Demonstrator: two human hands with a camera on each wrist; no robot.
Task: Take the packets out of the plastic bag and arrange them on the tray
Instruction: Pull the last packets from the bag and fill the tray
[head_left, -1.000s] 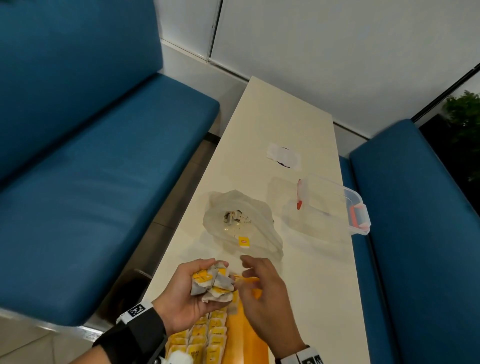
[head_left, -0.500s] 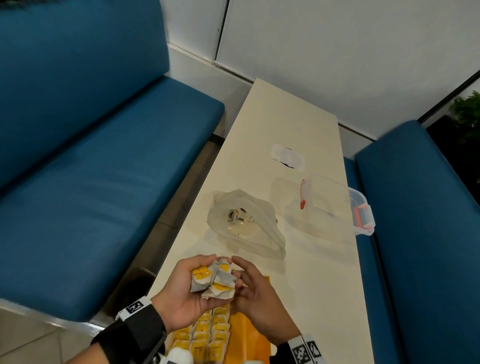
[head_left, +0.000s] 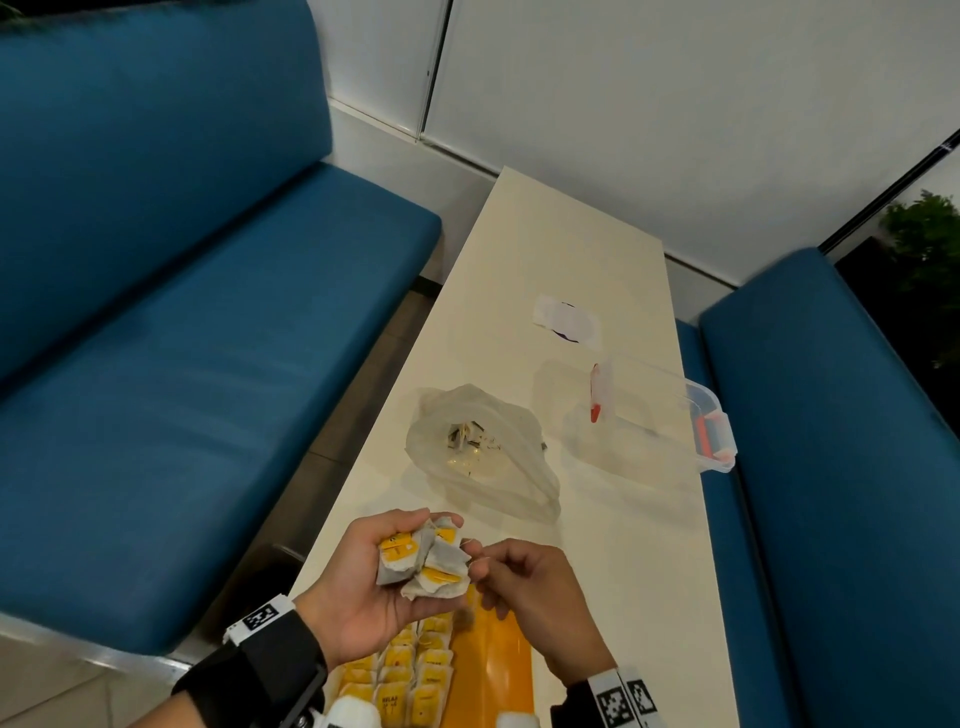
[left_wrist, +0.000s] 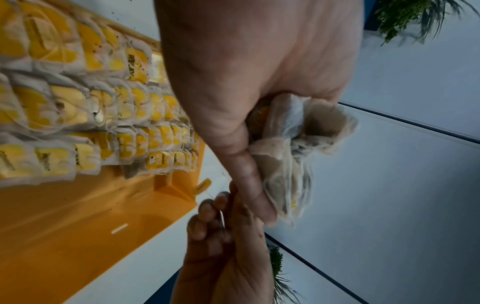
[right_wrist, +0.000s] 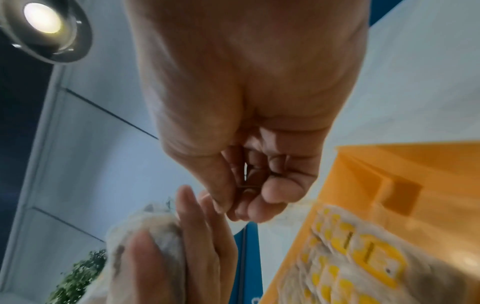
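Note:
My left hand grips a crumpled bunch of yellow-tagged tea packets above the near end of the orange tray. Rows of packets lie on the tray's left half. My right hand, fingers curled, sits right beside the bunch and pinches a thin string coming off it. In the left wrist view the bunch bulges from my left hand, and a small yellow tag dangles by the right hand. The plastic bag lies crumpled on the table beyond, with a few scraps inside.
A clear box with red latches stands right of the bag near the table's right edge. A white paper slip lies farther back. Blue benches flank the narrow cream table.
My right hand went from open beside the bunch to touching it, and now its fingers are curled on a string. The left hand kept its hold.

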